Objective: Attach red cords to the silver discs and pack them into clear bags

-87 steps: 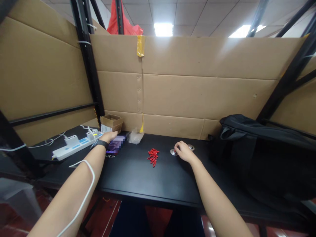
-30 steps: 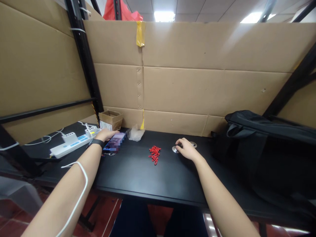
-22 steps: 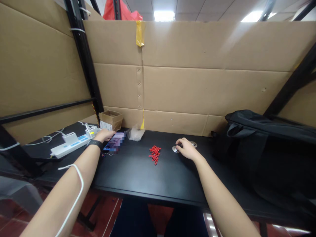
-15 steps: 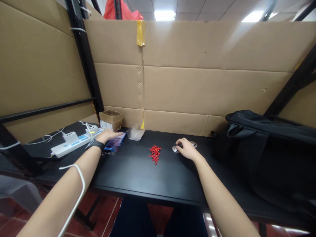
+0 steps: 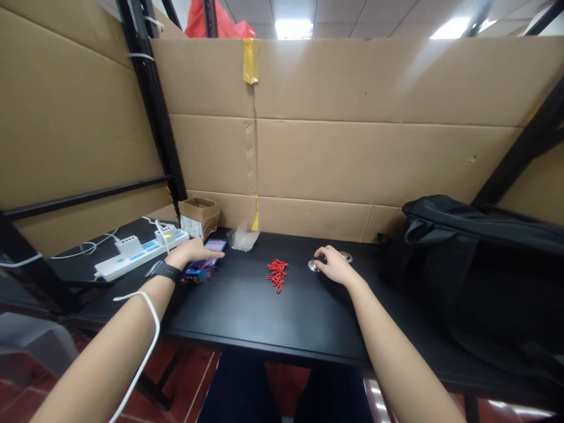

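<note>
My left hand (image 5: 194, 251) lies over a phone (image 5: 215, 245) with a lit screen, one finger stretched across it. A dark watch band (image 5: 170, 270) circles that wrist. To the right, my right hand (image 5: 335, 265) rests on the black table with curved fingers, thumb and forefinger apart. At its fingertips is a shiny round metal disc (image 5: 313, 266), partly covered. A second silver disc (image 5: 346, 257) lies just behind the hand. Between both hands sits a small heap of red loops (image 5: 277, 274), like links or cord pieces, touched by neither hand.
A white power strip (image 5: 141, 257) with plugs lies at left, beside an open cardboard box (image 5: 199, 216). A clear plastic bag (image 5: 244, 238) is near the back. A large black bag (image 5: 467, 282) fills the right side. Cardboard walls (image 5: 326, 158) stand behind the black table (image 5: 264, 323).
My left hand has shifted slightly down and its finger has moved from the phone's top part toward its middle. The right hand, discs and red loops stay in place.
</note>
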A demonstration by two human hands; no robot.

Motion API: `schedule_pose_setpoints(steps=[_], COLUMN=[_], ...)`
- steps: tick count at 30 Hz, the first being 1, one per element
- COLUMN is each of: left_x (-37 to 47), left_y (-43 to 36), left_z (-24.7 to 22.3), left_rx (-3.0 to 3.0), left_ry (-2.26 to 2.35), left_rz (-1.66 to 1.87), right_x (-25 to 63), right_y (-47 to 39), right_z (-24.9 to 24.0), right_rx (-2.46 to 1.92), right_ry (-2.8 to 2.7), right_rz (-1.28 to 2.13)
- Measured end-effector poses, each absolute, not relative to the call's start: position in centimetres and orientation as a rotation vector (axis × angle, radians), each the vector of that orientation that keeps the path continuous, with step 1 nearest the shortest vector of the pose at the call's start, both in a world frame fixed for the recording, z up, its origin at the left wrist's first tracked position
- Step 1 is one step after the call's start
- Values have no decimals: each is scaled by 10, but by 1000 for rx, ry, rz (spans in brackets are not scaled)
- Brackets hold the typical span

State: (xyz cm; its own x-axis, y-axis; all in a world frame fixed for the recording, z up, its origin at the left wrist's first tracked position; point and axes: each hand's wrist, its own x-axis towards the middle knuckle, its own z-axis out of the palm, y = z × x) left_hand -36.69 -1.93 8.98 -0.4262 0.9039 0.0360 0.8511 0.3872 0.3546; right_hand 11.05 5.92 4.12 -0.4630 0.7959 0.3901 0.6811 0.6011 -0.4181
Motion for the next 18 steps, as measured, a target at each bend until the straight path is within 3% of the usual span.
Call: schedule_pose_setpoints(steps=[3, 9, 12, 14, 18], left_x=[-363, -339, -293, -250, -162], left_y=[-21, -29, -39, -43, -32], left_z=[106, 135, 149, 153, 139], left_rx=[1634, 1623, 1749, 2034, 2561], left_ry=[2615, 2673, 2667, 2424, 1662], left_rz=[468, 778, 1217, 1456, 1148], right_x=[111, 110, 109, 111, 127], right_y=[58, 58, 56, 56, 59], right_z=[42, 43, 44, 48, 58], right_rx=[-1162, -1162, -1154, -1154, -1204], right_ry=[-2275, -2274, -2272, -2274, -2217], right_rz=[269, 255, 240, 223, 160])
